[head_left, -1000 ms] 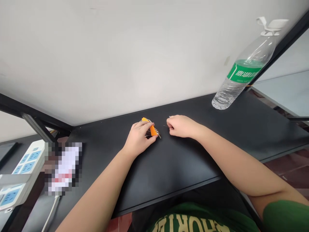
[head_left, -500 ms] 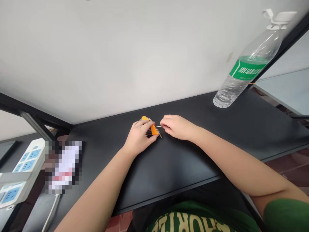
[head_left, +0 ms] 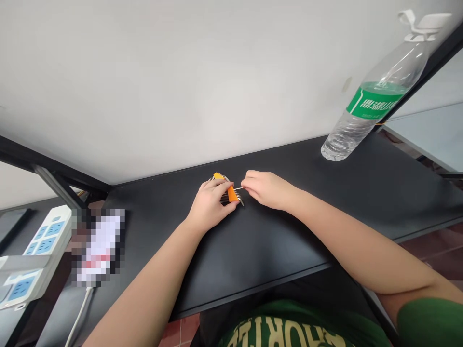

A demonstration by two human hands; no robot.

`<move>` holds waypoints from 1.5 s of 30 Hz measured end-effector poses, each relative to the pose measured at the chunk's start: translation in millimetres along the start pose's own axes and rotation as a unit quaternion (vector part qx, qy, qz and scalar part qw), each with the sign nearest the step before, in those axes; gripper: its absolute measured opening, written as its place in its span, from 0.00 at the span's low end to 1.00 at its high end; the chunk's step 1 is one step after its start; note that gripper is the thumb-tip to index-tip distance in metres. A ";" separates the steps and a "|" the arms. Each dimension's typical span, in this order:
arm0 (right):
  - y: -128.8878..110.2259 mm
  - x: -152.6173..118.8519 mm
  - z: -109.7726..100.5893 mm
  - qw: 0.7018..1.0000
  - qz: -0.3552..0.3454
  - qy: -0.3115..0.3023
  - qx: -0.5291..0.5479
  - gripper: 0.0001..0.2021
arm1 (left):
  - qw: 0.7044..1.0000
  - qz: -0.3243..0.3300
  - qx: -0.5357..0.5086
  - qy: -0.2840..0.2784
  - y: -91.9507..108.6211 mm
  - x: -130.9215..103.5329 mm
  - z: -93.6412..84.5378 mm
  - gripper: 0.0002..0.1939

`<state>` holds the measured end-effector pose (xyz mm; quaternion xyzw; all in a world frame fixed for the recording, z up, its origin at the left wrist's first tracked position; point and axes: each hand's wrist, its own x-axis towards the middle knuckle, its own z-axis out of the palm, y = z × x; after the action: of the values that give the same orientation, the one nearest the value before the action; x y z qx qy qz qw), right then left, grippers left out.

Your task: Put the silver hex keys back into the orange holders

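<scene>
An orange holder [head_left: 232, 194] with several metal hex keys in it is held just above the black table [head_left: 253, 246]. My left hand [head_left: 210, 203] is closed on the holder, thumb at its near end and fingers over its top. To the right, my right hand [head_left: 263, 189] pinches the end of one thin metal key [head_left: 238, 188] that reaches toward the holder. Bent ends of other keys stick out on the holder's right side. My left fingers hide part of the holder.
A large water bottle [head_left: 365, 113] with a green label stands at the back right. On the left are a blurred-out flat object [head_left: 103, 241] with a white cable [head_left: 81, 311] and a white power strip [head_left: 54, 241]. A pale wall [head_left: 217, 86] rises behind the table.
The view has shifted slightly. Both hands keep nearly the same place and the same hold on the holder and the key.
</scene>
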<state>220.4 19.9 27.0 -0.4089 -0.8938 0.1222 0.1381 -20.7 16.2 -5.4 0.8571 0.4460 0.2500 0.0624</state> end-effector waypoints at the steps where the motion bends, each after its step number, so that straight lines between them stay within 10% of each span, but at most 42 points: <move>1: -0.8 -0.5 0.3 1.000 -0.003 0.001 -0.014 0.13 | 1.000 0.002 0.000 0.000 0.3 0.3 0.0 0.22; 8: -11.9 -2.6 7.8 0.997 -0.059 0.027 -0.045 0.14 | 1.000 0.010 -0.004 0.000 4.5 1.9 -1.5 0.21; 14: -6.1 1.8 10.9 0.978 -0.036 0.090 0.183 0.15 | 1.000 0.012 -0.025 -0.004 6.6 2.0 -1.9 0.19; 24: 2.8 17.1 31.4 0.761 0.162 0.034 0.628 0.12 | 0.999 0.030 0.005 0.029 9.5 1.7 -4.1 0.19; 27: 11.9 14.2 17.1 0.839 0.177 0.055 0.511 0.12 | 1.000 0.020 -0.003 0.016 8.8 2.1 -4.8 0.22; 31: 38.8 7.3 -7.4 0.974 0.181 0.093 0.102 0.05 | 0.999 0.014 -0.033 0.011 7.6 1.1 -3.6 0.23; 45: 49.1 7.8 -2.2 0.973 0.211 -0.054 -0.078 0.07 | 0.999 0.010 0.002 0.033 6.6 1.5 -4.0 0.21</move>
<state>250.5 57.3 13.9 -0.5903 -0.8004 0.1006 0.0289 -17.1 13.0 0.8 0.8528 0.4398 0.2782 0.0435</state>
